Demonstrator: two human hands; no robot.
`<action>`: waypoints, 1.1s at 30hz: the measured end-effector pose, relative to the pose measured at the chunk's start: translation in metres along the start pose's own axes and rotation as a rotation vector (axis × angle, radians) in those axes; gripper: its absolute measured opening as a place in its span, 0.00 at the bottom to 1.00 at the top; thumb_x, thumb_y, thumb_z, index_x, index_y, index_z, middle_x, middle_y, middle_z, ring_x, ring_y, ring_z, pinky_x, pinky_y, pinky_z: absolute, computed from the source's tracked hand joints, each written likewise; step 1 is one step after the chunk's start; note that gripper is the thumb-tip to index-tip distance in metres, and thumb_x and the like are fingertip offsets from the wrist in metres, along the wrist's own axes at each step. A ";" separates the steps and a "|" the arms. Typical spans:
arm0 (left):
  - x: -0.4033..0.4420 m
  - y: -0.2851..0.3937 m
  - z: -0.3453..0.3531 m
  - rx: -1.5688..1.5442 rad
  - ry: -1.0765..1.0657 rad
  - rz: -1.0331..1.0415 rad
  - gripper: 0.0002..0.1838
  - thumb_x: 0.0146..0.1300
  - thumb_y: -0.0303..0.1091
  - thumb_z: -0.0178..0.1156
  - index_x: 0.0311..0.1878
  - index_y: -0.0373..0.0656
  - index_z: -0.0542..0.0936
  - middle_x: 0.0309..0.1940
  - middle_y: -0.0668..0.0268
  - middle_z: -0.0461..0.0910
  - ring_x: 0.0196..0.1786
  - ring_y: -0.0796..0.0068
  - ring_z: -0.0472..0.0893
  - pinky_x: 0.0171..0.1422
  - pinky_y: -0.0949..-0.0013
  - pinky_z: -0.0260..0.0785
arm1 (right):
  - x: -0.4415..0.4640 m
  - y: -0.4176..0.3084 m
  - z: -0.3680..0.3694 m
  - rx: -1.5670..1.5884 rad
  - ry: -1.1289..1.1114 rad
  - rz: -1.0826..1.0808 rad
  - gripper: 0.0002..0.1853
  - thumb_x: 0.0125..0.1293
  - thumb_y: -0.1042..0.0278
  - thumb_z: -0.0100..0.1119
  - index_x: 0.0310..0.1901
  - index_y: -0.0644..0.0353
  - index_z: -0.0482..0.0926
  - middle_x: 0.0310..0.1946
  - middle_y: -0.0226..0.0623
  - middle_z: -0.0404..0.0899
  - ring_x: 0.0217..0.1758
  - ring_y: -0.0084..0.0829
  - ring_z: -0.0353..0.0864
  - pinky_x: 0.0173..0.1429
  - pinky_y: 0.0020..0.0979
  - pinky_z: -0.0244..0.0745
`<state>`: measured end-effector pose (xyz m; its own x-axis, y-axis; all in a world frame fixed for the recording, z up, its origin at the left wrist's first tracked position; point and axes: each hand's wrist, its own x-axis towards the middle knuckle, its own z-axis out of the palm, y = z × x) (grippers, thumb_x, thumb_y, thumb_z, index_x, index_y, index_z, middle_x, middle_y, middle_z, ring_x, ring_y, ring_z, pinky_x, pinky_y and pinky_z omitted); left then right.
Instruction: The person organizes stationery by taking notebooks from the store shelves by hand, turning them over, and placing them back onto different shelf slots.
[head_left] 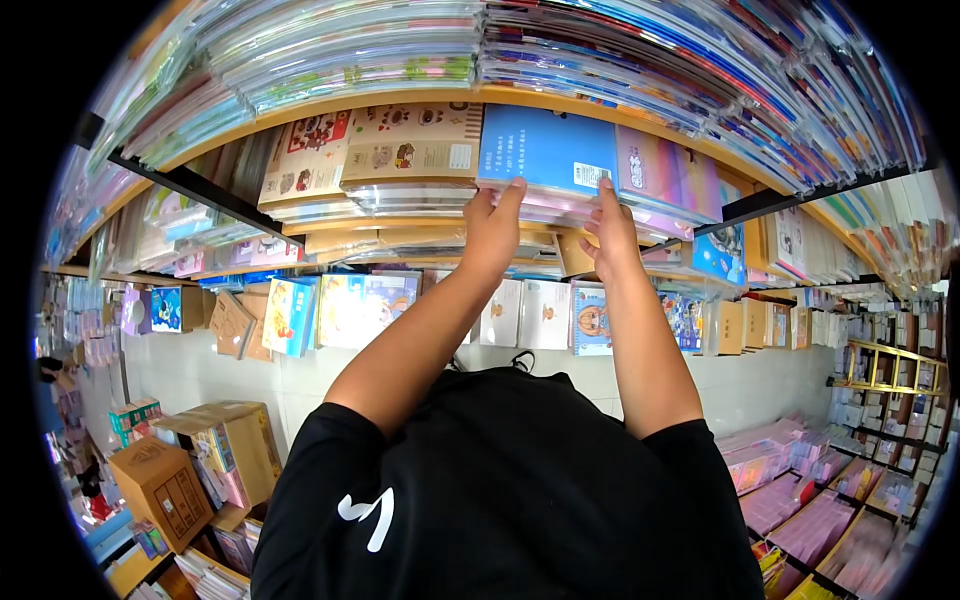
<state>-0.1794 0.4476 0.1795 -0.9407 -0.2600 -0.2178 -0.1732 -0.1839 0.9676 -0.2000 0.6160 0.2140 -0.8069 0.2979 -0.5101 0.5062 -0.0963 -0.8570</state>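
A blue book (545,145) with a white barcode label lies on top of a stack on the middle shelf. At the stack's front left edge is my left hand (493,222), its thumb on the blue cover and its other fingers curled at the edge, partly hidden. My right hand (612,230) is at the front right corner near the barcode, fingers apart, one fingertip by the label. Brown kraft-coloured books (412,150) are stacked to the left, and a pink and purple book (665,175) tops the stack on the right.
Plastic-wrapped books fill the upper shelf (560,92). More books (590,318) stand low beneath the shelves. Cardboard boxes (165,490) sit at the lower left, pink stacks (780,500) at the lower right, and a yellow ladder (890,368) at the far right.
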 end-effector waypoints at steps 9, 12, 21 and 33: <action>-0.009 -0.021 0.013 -0.162 0.157 0.021 0.38 0.67 0.55 0.58 0.67 0.31 0.64 0.54 0.57 0.77 0.56 0.68 0.76 0.62 0.67 0.64 | -0.011 0.001 -0.013 -0.056 -0.121 -0.045 0.29 0.65 0.35 0.59 0.47 0.55 0.67 0.35 0.32 0.71 0.31 0.21 0.70 0.29 0.25 0.65; -0.008 -0.004 0.012 -0.227 0.157 -0.099 0.39 0.66 0.58 0.58 0.66 0.33 0.63 0.52 0.60 0.77 0.51 0.69 0.79 0.56 0.68 0.66 | -0.010 0.003 -0.020 -0.080 -0.196 0.026 0.35 0.64 0.28 0.55 0.59 0.50 0.66 0.45 0.36 0.74 0.42 0.28 0.75 0.41 0.31 0.70; -0.021 0.020 0.042 -0.201 0.141 -0.202 0.38 0.67 0.61 0.56 0.72 0.51 0.59 0.66 0.61 0.64 0.59 0.63 0.76 0.57 0.56 0.62 | 0.012 0.006 -0.021 0.068 -0.418 0.099 0.47 0.63 0.25 0.54 0.74 0.48 0.54 0.58 0.50 0.73 0.53 0.41 0.76 0.50 0.40 0.73; 0.010 0.014 0.023 -0.447 0.236 -0.344 0.39 0.59 0.69 0.60 0.64 0.51 0.70 0.54 0.61 0.74 0.58 0.68 0.74 0.63 0.58 0.53 | -0.004 0.002 0.004 0.287 -0.213 0.115 0.47 0.61 0.34 0.63 0.70 0.52 0.50 0.62 0.51 0.57 0.63 0.48 0.64 0.60 0.58 0.73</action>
<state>-0.1979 0.4639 0.1941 -0.7534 -0.3088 -0.5806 -0.2686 -0.6614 0.7003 -0.1972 0.6104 0.2143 -0.8105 0.0683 -0.5818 0.5153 -0.3891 -0.7635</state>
